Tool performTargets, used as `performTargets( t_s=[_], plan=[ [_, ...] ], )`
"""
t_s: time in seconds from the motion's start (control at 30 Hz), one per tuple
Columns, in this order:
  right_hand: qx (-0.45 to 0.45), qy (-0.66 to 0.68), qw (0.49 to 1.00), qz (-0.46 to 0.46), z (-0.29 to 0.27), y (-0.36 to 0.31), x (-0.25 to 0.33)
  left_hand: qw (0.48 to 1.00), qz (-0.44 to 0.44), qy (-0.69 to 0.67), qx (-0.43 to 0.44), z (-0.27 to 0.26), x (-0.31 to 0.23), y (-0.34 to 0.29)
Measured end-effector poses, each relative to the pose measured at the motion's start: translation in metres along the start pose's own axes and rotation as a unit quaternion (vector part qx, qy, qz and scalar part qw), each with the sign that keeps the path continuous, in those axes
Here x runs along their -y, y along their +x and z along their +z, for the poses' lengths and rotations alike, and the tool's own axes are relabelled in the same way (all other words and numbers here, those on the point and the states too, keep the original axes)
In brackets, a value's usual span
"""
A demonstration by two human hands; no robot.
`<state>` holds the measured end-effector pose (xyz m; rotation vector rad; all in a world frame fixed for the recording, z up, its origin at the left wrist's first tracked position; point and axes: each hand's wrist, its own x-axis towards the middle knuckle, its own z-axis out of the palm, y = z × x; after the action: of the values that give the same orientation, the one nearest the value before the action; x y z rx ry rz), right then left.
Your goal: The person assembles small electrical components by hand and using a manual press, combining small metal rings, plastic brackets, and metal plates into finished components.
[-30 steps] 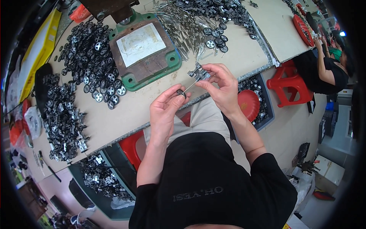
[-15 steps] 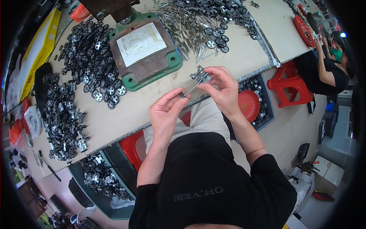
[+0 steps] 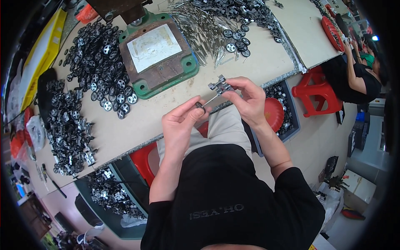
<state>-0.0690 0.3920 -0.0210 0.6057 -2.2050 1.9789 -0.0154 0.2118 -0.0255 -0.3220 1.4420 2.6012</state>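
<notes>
Here, fingers [image 3: 186,105] pinch a round wheel [image 3: 200,106]; slim metal rod [image 3: 212,100] protruding.

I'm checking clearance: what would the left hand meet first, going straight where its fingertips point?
Along the metal rod, the left hand would probably meet the grey part in the right hand; depth is unclear.

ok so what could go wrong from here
The left hand only pinches the wheel near the table edge, so it could slip and fall. The rod between it and the grey part in the right hand looks thin; sideways pressure might bend it.
</notes>
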Motion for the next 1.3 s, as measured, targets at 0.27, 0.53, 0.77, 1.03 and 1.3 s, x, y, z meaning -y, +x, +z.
performTargets(
  t_s=[0.27, 0.53, 0.77, 1.03, 1.3],
  plan=[
    [-0.015, 0.076, 0.992, 0.101, 0.002, -0.001, 0.007, 0.996, 0.071, 0.043, -0.031, 0.01, 0.004, -0.004],
    [-0.002, -0.019, 0.999, 0.042, 0.003, -0.002, 0.006, 0.981, 0.137, 0.128, -0.041, 0.016, 0.009, -0.005],
    [0.034, 0.091, 0.99, 0.098, 0.013, -0.01, 0.001, 0.997, -0.026, -0.067, 0.001, 0.016, 0.007, 0.002],
    [-0.057, -0.179, 0.98, 0.07, -0.019, 0.022, 0.011, 0.988, -0.007, -0.149, 0.039, -0.005, 0.017, 0.003],
    [0.061, -0.457, 0.887, 0.008, -0.082, 0.069, -0.028, 0.983, -0.054, -0.156, 0.077, -0.002, 0.008, 0.005]
  ],
)
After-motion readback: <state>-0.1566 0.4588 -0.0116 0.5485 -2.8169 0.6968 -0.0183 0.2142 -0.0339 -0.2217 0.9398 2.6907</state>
